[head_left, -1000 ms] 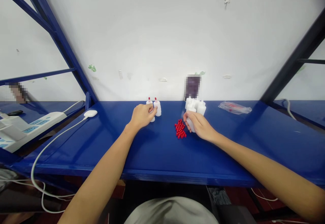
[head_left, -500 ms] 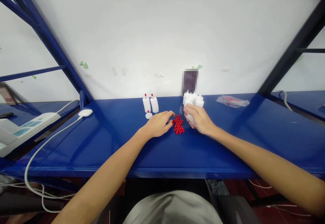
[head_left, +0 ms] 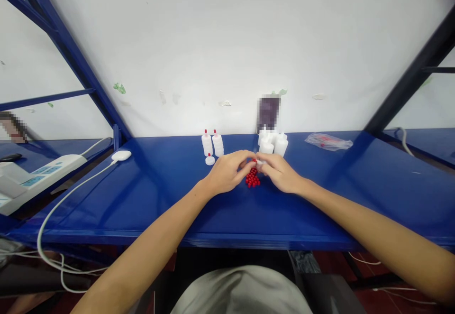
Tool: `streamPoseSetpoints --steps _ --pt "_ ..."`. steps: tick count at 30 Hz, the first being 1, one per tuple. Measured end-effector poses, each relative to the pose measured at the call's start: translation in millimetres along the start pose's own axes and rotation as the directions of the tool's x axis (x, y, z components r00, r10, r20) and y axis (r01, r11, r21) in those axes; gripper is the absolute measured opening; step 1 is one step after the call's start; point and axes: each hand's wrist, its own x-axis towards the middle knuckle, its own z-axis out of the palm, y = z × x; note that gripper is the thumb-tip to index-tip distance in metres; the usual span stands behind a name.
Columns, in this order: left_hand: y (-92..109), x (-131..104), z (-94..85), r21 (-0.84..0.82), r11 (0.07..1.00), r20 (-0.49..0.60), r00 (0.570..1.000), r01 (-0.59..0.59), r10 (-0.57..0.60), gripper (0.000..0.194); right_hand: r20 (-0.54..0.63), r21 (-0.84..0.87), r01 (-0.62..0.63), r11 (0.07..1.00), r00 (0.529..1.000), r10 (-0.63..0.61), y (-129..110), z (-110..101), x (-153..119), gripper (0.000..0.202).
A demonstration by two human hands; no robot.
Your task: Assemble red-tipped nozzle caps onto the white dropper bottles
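Above the pile of small red caps [head_left: 252, 179], my two hands meet at the fingertips. My left hand [head_left: 231, 169] pinches a small red cap [head_left: 253, 161]. My right hand [head_left: 279, 171] is closed on a white piece [head_left: 261, 162], which touches the cap; most of it is hidden by the fingers. Behind my right hand stands a group of white bottles [head_left: 273, 142] without red caps. Left of my hands are two white bottles with red tips [head_left: 212, 145] and a low white lid with a red tip [head_left: 210, 160].
A dark pixelated device [head_left: 268, 112] leans on the wall behind the bottles. A clear plastic bag [head_left: 329, 142] lies at the back right of the blue table [head_left: 159, 186]. On the left are a white plug [head_left: 121, 155] with its cable and a power strip [head_left: 44, 176].
My hands have come together over the red caps. My left hand has taken hold of a red cap. The white piece in my right hand has moved left, away from the bottle group.
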Motion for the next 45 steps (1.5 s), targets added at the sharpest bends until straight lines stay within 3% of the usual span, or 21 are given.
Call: streamPoseSetpoints --steps 3,8,12,18,25,33,38,41,43,45 --pt "5 0 3.6 -0.059 0.997 0.010 0.999 -0.051 0.052 0.022 0.012 0.006 0.046 0.999 0.999 -0.046 -1 1 0 0.016" --pt "2 -1 5.3 -0.081 0.996 -0.100 0.995 -0.030 0.022 0.022 -0.024 0.020 0.075 0.997 0.997 -0.075 -2 -1 1 0.013" --pt "1 -2 3.9 -0.094 0.995 -0.060 0.998 -0.028 0.022 0.021 -0.047 0.017 0.098 0.995 0.994 -0.097 -5 -3 0 0.015" --pt "-1 -3 6.4 -0.094 0.996 -0.025 1.000 0.004 -0.007 0.023 0.057 -0.044 0.006 0.999 0.998 -0.004 -5 -3 -2 0.020" --pt "0 -5 7.0 -0.087 0.996 0.024 1.000 -0.013 0.015 0.020 0.071 -0.121 -0.002 0.993 0.997 0.010 -7 -3 -1 0.043" --pt "5 -5 6.0 -0.093 0.996 0.082 0.997 0.015 -0.008 0.017 0.050 -0.140 -0.048 0.989 0.997 0.056 -9 -1 0 0.042" --pt "8 -4 4.5 -0.069 0.998 0.099 0.995 -0.006 0.012 0.020 0.048 -0.132 -0.004 0.991 0.999 0.010 -10 0 -1 0.043" --pt "1 -3 2.6 -0.084 0.996 0.026 1.000 -0.009 0.012 0.018 0.049 -0.131 0.033 0.991 0.998 -0.027 -8 0 -1 0.041" --pt "-10 -3 -3.3 -0.077 0.997 -0.119 0.992 0.027 -0.036 0.015 0.050 -0.138 0.032 0.990 0.998 -0.026 -7 0 -1 0.039" --pt "-25 -5 -15.1 -0.014 0.996 -0.271 0.958 0.090 -0.090 0.014 0.051 -0.149 0.014 0.989 0.999 -0.006 -6 -1 -1 0.037"
